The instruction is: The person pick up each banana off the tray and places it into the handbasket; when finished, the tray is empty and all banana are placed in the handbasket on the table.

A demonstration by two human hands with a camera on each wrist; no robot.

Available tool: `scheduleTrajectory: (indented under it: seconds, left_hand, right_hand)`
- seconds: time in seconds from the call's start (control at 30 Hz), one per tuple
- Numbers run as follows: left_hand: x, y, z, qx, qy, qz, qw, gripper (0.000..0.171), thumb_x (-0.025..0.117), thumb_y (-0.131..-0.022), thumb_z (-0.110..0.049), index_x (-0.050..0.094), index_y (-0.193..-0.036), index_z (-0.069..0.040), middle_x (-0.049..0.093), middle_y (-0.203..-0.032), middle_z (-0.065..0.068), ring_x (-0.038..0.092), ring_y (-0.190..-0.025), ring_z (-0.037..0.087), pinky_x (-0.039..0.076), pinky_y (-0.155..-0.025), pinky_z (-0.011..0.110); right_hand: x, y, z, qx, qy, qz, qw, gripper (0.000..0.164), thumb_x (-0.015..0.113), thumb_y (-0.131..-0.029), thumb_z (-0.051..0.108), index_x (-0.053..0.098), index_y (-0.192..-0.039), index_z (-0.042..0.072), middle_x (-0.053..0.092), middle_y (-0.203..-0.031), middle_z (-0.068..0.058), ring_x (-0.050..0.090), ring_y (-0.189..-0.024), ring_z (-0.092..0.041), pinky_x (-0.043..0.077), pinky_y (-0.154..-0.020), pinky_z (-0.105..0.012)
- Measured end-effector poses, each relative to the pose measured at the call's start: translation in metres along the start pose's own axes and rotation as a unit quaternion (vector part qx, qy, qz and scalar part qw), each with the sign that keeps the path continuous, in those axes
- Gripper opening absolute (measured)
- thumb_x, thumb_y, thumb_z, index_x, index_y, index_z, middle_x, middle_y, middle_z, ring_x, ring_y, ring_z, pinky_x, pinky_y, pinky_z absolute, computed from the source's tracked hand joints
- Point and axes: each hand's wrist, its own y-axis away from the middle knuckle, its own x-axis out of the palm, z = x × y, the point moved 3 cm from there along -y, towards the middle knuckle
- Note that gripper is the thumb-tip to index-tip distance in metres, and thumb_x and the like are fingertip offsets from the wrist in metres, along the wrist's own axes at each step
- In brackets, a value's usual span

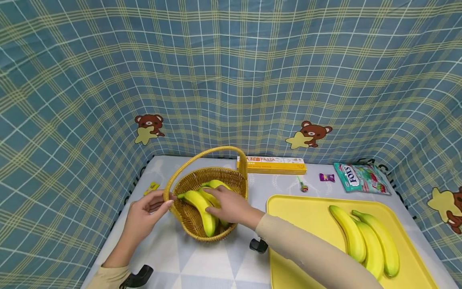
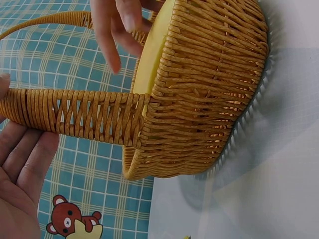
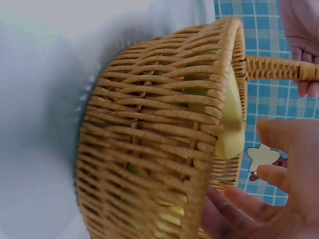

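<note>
The wicker basket [image 1: 195,237] stands on the table with several bananas in it. The front banana [image 1: 203,208] lies along the near side, and another banana [image 1: 215,183] shows behind it, partly covered by my right hand. My left hand [image 1: 141,220] holds the left side of the basket's arched handle [image 1: 187,162], thumb on one side and fingers on the other. Inside the rim, my right hand [image 1: 231,204] is over the bananas with its fingers spread and loosely bent. In the right wrist view its thumb stands apart from the fingers, with no banana gripped between them.
On the right, a yellow tray [image 1: 306,200] bears three bananas [image 1: 371,245], with my right forearm across its near left part. Behind are a pasta box [image 1: 274,166], a lollipop [image 1: 303,185], a purple-wrapped candy [image 1: 326,177] and a green candy bag [image 1: 362,178]. A yellow wrapper [image 1: 152,187] lies left of the basket.
</note>
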Motion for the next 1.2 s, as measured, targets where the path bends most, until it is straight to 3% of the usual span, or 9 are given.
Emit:
scheduleTrajectory:
  seconds: [0.23,0.47,0.6,0.8,1.1,1.2]
  left_hand:
    - [0.000,-0.001,-0.004,0.003,0.005,-0.011,0.9999,0.021,0.072,-0.094,0.000,0.072,-0.112,-0.011,0.076,-0.107,0.007,0.071,-0.097,0.003,0.059,-0.080,0.018]
    - [0.002,-0.002,-0.003,0.006,0.002,-0.006,1.0000,0.023,0.072,-0.094,0.001,0.072,-0.114,-0.010,0.076,-0.107,0.008,0.071,-0.096,0.003,0.060,-0.080,0.018]
    - [0.002,-0.003,-0.003,0.005,-0.006,-0.008,0.9999,0.022,0.072,-0.094,0.000,0.072,-0.113,-0.011,0.076,-0.107,0.007,0.071,-0.096,0.002,0.059,-0.080,0.017]
    - [0.002,-0.002,-0.003,0.007,-0.004,-0.008,0.9999,0.021,0.072,-0.094,0.001,0.072,-0.112,-0.010,0.076,-0.106,0.008,0.071,-0.097,0.002,0.059,-0.080,0.018]
    - [0.003,-0.001,-0.002,0.006,-0.006,-0.006,0.9999,0.020,0.071,-0.095,-0.001,0.072,-0.112,-0.010,0.076,-0.106,0.008,0.071,-0.098,0.002,0.060,-0.081,0.019]
    - [0.002,0.000,0.000,0.004,-0.003,0.001,1.0000,0.019,0.071,-0.096,-0.003,0.071,-0.112,-0.012,0.076,-0.107,0.005,0.071,-0.099,0.004,0.060,-0.081,0.020]
  right_hand:
    - [-0.011,0.039,-0.009,-0.009,-0.004,-0.030,0.999,0.056,0.061,-0.102,0.041,0.047,-0.154,0.026,0.058,-0.137,-0.004,0.061,-0.114,-0.018,0.057,-0.085,-0.036]
    - [-0.019,0.092,-0.035,-0.010,-0.010,-0.106,0.994,0.050,0.069,-0.099,0.034,0.056,-0.146,0.022,0.060,-0.130,-0.002,0.060,-0.115,-0.017,0.056,-0.091,-0.040]
    - [-0.024,0.123,-0.054,0.019,-0.009,-0.135,0.991,0.051,0.073,-0.097,0.031,0.058,-0.145,0.023,0.061,-0.125,0.003,0.061,-0.105,-0.012,0.058,-0.085,-0.036]
    - [-0.026,0.166,-0.081,0.072,0.017,-0.150,0.986,0.051,0.076,-0.094,0.028,0.060,-0.142,0.025,0.061,-0.124,0.005,0.063,-0.103,-0.012,0.059,-0.085,-0.036]
    - [-0.036,0.223,-0.129,0.164,0.031,-0.166,0.972,0.051,0.076,-0.094,0.024,0.060,-0.142,0.019,0.063,-0.120,-0.005,0.063,-0.092,-0.017,0.053,-0.066,-0.030]
    - [-0.040,0.240,-0.146,0.198,0.042,-0.166,0.965,0.052,0.075,-0.094,0.025,0.059,-0.143,0.016,0.062,-0.121,-0.009,0.063,-0.093,-0.021,0.054,-0.067,-0.035]
